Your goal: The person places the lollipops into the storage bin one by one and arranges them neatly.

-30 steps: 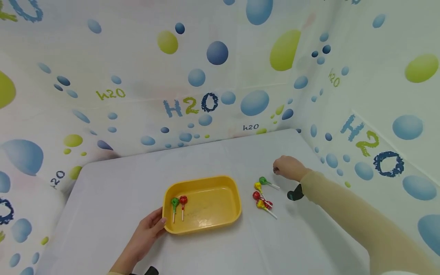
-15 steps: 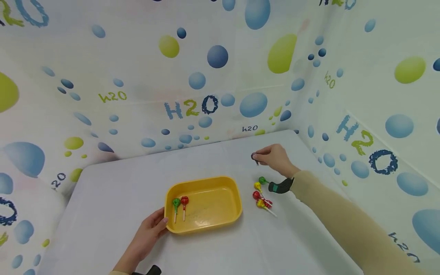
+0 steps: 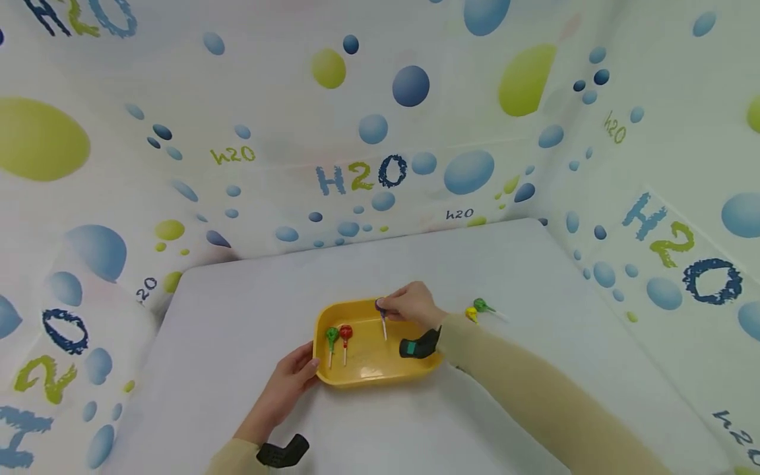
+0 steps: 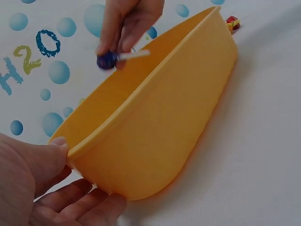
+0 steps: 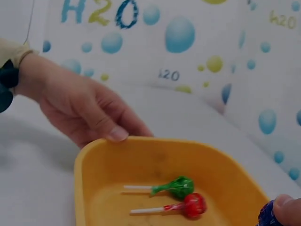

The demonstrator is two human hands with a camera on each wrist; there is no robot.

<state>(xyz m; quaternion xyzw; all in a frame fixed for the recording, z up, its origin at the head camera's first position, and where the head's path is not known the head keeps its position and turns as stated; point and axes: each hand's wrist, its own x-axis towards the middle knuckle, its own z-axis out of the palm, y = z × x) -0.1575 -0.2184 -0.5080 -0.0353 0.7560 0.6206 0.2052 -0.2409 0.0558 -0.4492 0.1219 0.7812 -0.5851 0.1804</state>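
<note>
Dark-blue lollipop [image 3: 380, 305], pinched in the right hand [image 3: 412, 305] over the yellow tray [image 3: 368, 379]: from the head I see its long axis running front to back, stick nearest the person. The left hand [image 3: 291, 375] grips the tray's left end. My left wrist view reveals red-and-yellow wrappers [image 4: 233, 23] beyond; overhead, the right sleeve [image 3: 522, 376] blocks that spot. Green [image 3: 332, 335] and red lollipops [image 3: 346, 332] lie inside.

A white back wall [image 3: 285, 105], printed with blue and lime-green spots [image 3: 328, 68] and H2O lettering [image 3: 360, 176], rose behind the far edge of the white-covered table [image 3: 249, 310]. A matching right-hand wall [image 3: 683, 138] ran along its right edge. Soft, rather dim light left faint shadows.
</note>
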